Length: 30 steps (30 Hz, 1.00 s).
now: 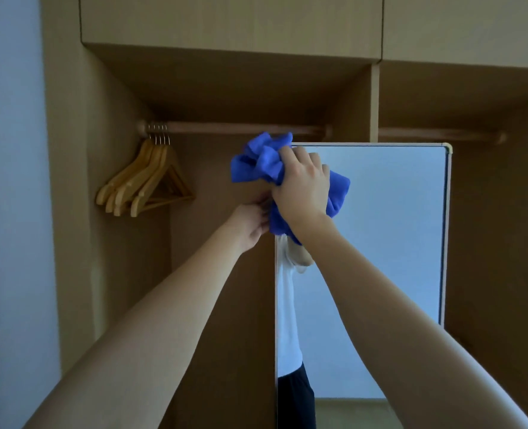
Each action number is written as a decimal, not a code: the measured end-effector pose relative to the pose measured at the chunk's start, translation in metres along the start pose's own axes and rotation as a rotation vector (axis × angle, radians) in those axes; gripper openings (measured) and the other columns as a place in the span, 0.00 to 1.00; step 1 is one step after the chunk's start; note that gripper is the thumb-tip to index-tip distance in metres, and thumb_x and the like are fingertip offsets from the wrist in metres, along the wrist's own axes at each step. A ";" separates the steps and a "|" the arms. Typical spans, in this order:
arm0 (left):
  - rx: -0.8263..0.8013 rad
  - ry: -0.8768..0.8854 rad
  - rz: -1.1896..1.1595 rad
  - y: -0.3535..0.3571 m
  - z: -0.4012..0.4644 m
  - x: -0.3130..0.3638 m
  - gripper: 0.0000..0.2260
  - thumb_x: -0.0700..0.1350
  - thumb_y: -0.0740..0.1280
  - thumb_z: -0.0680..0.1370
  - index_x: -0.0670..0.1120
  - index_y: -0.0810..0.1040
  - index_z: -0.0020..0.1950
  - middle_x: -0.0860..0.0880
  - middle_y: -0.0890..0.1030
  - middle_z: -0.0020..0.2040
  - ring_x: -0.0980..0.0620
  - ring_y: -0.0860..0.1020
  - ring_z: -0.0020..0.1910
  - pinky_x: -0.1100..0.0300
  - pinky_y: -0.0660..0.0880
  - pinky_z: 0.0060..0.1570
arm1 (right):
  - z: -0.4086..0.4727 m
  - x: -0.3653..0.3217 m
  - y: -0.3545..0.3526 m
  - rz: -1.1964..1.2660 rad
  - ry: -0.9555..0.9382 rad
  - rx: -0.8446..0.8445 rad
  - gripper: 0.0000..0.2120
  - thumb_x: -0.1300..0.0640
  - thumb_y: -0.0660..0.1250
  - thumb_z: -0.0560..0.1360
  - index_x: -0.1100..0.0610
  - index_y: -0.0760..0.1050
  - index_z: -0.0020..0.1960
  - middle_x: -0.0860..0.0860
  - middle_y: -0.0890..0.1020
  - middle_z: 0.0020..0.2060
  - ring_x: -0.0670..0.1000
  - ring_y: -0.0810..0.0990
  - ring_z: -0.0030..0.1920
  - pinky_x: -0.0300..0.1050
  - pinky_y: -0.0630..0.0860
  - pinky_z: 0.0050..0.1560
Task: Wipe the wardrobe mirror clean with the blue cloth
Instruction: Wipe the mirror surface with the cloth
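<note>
Mirror [389,243] stands at the open wardrobe [70,150]; blue cloth [265,164] sits bunched at its upper left corner.
We curl our right hand [303,187] round the cloth against the glass. Our left hand [251,224] reaches the mirror's left edge beside the cloth; its fingers are hidden, so we cannot tell its grip. Inside the wardrobe, wooden hangers [146,181] hang from the rail [241,129], left of both arms.

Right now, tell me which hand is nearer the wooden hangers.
Left. The left hand grips the mirror edge, right of the hangers; the right hand, holding the blue cloth, is farther right.
</note>
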<state>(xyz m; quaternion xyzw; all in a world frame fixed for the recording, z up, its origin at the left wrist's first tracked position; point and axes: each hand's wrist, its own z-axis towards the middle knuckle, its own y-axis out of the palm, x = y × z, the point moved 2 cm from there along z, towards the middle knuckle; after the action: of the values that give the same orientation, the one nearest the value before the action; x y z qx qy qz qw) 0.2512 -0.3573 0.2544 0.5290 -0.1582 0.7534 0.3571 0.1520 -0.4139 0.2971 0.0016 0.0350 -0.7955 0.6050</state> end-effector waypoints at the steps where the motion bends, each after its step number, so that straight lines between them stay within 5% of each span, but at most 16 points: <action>1: -0.001 0.008 0.021 0.000 -0.001 -0.001 0.13 0.35 0.54 0.84 0.47 0.77 0.54 0.51 0.84 0.38 0.57 0.81 0.33 0.64 0.76 0.33 | -0.013 0.000 0.001 -0.018 -0.021 0.010 0.13 0.62 0.69 0.64 0.56 0.74 0.47 0.52 0.78 0.41 0.58 0.75 0.41 0.52 0.68 0.41; 4: 0.018 0.009 0.044 -0.003 -0.004 -0.005 0.12 0.34 0.58 0.82 0.47 0.73 0.43 0.51 0.76 0.31 0.56 0.73 0.30 0.66 0.70 0.29 | -0.051 0.000 0.002 -0.046 -0.095 -0.050 0.11 0.61 0.69 0.65 0.55 0.74 0.47 0.51 0.78 0.42 0.58 0.75 0.42 0.52 0.66 0.44; 8: -0.028 0.006 -0.006 -0.001 -0.016 -0.003 0.12 0.35 0.56 0.84 0.46 0.76 0.47 0.52 0.80 0.30 0.56 0.77 0.31 0.66 0.73 0.28 | -0.039 -0.005 -0.017 0.020 -0.053 -0.099 0.15 0.62 0.68 0.63 0.55 0.73 0.49 0.51 0.77 0.43 0.59 0.74 0.44 0.52 0.65 0.43; 12: -0.104 -0.041 -0.036 -0.001 -0.021 -0.001 0.10 0.39 0.61 0.84 0.45 0.77 0.62 0.47 0.85 0.52 0.50 0.83 0.50 0.54 0.80 0.50 | 0.021 -0.016 -0.040 0.053 -0.044 0.129 0.18 0.64 0.64 0.64 0.57 0.76 0.53 0.52 0.78 0.48 0.59 0.74 0.47 0.53 0.70 0.43; 18: -0.124 -0.097 -0.073 -0.005 -0.033 -0.028 0.09 0.38 0.62 0.83 0.45 0.78 0.60 0.47 0.85 0.51 0.49 0.83 0.52 0.50 0.79 0.57 | -0.003 -0.020 -0.009 -0.077 -0.106 -0.081 0.17 0.64 0.66 0.65 0.57 0.74 0.53 0.55 0.80 0.49 0.62 0.76 0.47 0.56 0.70 0.45; 23: 0.026 -0.091 -0.014 -0.008 -0.034 -0.033 0.11 0.34 0.58 0.82 0.46 0.75 0.45 0.48 0.77 0.38 0.54 0.75 0.33 0.63 0.75 0.33 | -0.079 -0.010 0.004 -0.040 -0.065 -0.140 0.13 0.64 0.67 0.63 0.56 0.74 0.47 0.52 0.79 0.39 0.59 0.76 0.40 0.55 0.70 0.42; 27: 0.016 -0.132 0.021 -0.010 -0.041 -0.040 0.12 0.34 0.56 0.83 0.47 0.72 0.43 0.51 0.75 0.33 0.58 0.73 0.31 0.67 0.72 0.32 | -0.080 -0.012 -0.012 0.072 0.007 -0.205 0.11 0.61 0.67 0.63 0.55 0.71 0.45 0.49 0.76 0.37 0.57 0.74 0.40 0.53 0.69 0.43; 30: -0.050 -0.085 0.036 -0.005 -0.046 -0.037 0.09 0.36 0.57 0.84 0.45 0.75 0.56 0.50 0.80 0.48 0.59 0.81 0.43 0.65 0.77 0.43 | -0.036 -0.016 -0.035 0.133 0.038 -0.096 0.16 0.63 0.66 0.62 0.56 0.72 0.49 0.50 0.76 0.42 0.58 0.73 0.45 0.52 0.68 0.44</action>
<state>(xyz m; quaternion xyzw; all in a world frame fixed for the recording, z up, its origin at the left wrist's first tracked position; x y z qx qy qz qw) 0.2299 -0.3390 0.2019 0.5486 -0.2015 0.7323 0.3494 0.1210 -0.3866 0.2634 -0.0101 0.0842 -0.7506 0.6553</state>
